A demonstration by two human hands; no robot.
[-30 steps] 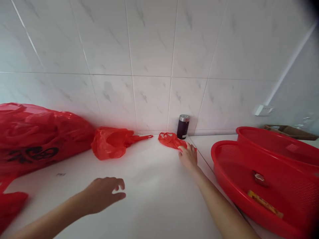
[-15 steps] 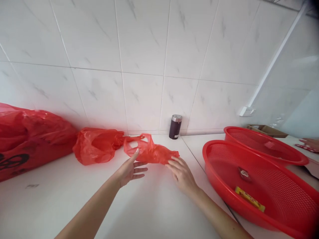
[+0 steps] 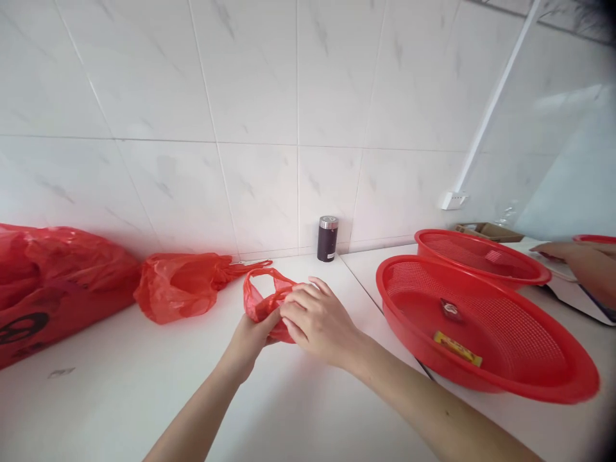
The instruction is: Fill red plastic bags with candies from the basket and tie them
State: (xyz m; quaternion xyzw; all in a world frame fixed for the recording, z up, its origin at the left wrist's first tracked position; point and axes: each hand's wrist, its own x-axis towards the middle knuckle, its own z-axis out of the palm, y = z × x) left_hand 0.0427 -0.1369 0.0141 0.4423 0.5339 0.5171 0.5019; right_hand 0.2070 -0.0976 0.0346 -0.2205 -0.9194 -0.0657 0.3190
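A small red plastic bag (image 3: 260, 301) is bunched between my two hands above the white table (image 3: 144, 398), its handle loop sticking up at the upper left. My left hand (image 3: 250, 343) grips the bag from below and the left, thumb on top. Over the bag's right side, my right hand (image 3: 320, 321) is closed on it with fingers bent; the fingers cover much of the plastic. Left of my hands lies another crumpled red plastic bag (image 3: 178, 292), its twisted end pointing right.
A large red bag with black print (image 3: 72, 276) fills the left. A dark flask (image 3: 328, 240) stands by the tiled wall. At right, a red basket (image 3: 409, 346) holds a yellow packet (image 3: 457, 348) and a dark red packet (image 3: 450, 310); behind are a second basket (image 3: 433, 244) and another person's arm (image 3: 594, 266).
My hands have come together and gathered the small bag, which was stretched out between them. My left hand has gone from open to gripping. The view has shifted slightly right.
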